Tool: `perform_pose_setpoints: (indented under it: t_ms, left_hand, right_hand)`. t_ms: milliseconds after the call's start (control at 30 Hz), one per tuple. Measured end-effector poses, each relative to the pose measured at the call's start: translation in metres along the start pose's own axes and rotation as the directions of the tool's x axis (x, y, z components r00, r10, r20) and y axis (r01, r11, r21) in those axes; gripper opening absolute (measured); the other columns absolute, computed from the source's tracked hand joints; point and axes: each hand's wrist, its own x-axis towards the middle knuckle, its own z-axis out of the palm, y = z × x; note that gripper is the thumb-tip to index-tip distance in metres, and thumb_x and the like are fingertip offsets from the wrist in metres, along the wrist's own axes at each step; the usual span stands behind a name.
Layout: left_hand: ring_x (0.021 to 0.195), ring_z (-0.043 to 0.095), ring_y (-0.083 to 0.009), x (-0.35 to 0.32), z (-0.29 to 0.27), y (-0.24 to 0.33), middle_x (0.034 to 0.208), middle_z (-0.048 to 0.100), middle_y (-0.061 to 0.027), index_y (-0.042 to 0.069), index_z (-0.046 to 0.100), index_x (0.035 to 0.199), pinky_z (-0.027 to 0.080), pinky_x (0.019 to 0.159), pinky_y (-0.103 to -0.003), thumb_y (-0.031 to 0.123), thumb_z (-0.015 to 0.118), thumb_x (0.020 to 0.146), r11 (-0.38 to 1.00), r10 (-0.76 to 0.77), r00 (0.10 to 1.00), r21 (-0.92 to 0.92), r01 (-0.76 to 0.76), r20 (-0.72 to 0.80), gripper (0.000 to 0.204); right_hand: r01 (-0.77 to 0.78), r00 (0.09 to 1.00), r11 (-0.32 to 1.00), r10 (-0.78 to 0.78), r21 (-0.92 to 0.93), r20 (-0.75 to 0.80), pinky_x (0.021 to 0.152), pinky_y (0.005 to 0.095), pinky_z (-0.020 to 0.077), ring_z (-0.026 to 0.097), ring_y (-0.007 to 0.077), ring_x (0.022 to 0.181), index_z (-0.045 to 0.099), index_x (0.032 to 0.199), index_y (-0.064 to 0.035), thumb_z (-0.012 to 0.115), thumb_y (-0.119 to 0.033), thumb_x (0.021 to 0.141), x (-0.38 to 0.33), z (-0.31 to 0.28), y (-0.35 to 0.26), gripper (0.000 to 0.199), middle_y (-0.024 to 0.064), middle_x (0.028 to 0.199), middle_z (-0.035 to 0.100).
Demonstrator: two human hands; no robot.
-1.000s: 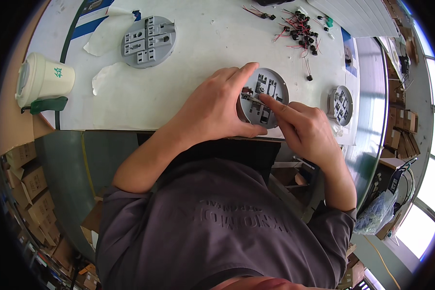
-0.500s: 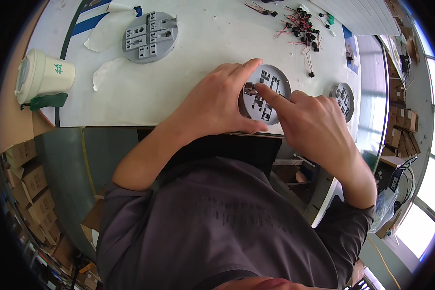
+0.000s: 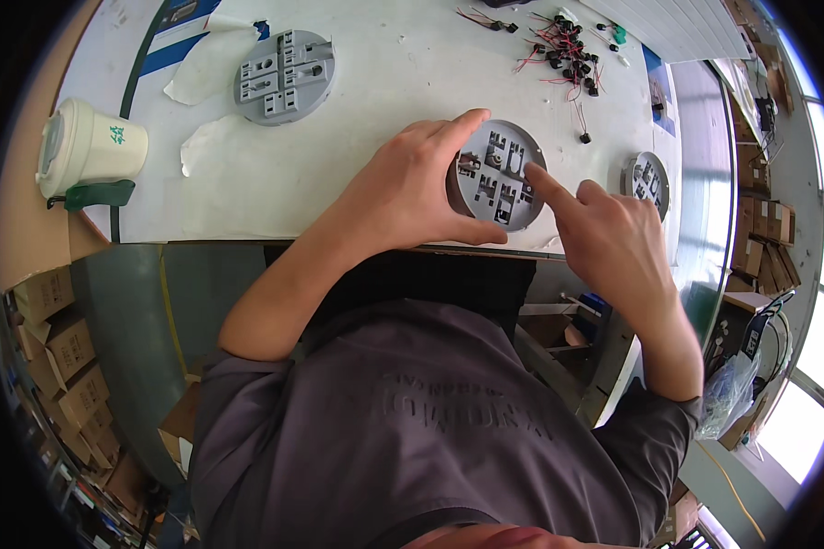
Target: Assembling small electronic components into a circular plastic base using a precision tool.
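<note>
A: What has changed at the near edge of the white worktable (image 3: 357,174) over the last second?

B: The right hand (image 3: 613,247) has drawn back toward centre right. Earlier its fingers lay bunched over the round grey fixture plate (image 3: 498,174); now only the extended index fingertip (image 3: 533,174) touches the plate's right rim, the other fingers loosely curled and gripping nothing.

A: And the left hand (image 3: 412,197)?

B: Much as before: it clasps the plate's left side, index finger arched over the top edge, thumb along the lower edge, holding it tilted up off the table, just above centre frame. Both forearms rise from the dark grey shirt at the bottom of the frame.

A: Farther out?

B: A smaller round grey plate (image 3: 647,183) lies just right of the right hand. Beyond, at upper centre-left, a second large grey fixture plate (image 3: 285,76) rests beside torn white paper backing (image 3: 212,66). A lidded white cup (image 3: 92,146) stands at far left. A scatter of small black parts with red wires (image 3: 563,55) sits at the top right of centre.
</note>
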Motion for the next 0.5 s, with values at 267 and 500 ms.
perform_pose_setpoints:
  t_ms: [267, 500]
  left_hand:
    - [0.106, 0.069, -0.0324, 0.004, -0.001, 0.004, 0.122, 0.073, -0.0173, 0.0, 0.052, 0.152, 0.055, 0.096, -0.041, 0.041, 0.102, 0.063, 0.999, -0.02, 0.999, 0.029, 0.019, 0.034, 0.11]
    - [0.105, 0.07, -0.0295, -0.001, -0.003, 0.006, 0.125, 0.073, -0.0171, 0.006, 0.054, 0.156, 0.056, 0.095, -0.04, 0.031, 0.104, 0.059, 0.997, -0.071, 0.997, 0.027, 0.07, 0.024, 0.111]
  right_hand:
    - [0.099, 0.977, 0.981, -0.065, 0.164, -0.202, 0.046, 0.0334, 0.0388, 0.05, 0.0141, 0.048, 0.071, 0.141, -0.021, 0.071, -0.007, 0.094, 0.009, 0.02, -0.003, 0.049, 0.0011, 0.071, 0.055]
    - [0.105, 0.99, 0.994, -0.103, 0.023, -0.092, 0.048, 0.0336, 0.0411, 0.052, 0.0139, 0.049, 0.073, 0.136, -0.0178, 0.071, -0.008, 0.094, 0.012, 0.006, -0.017, 0.043, 0.0015, 0.076, 0.058]
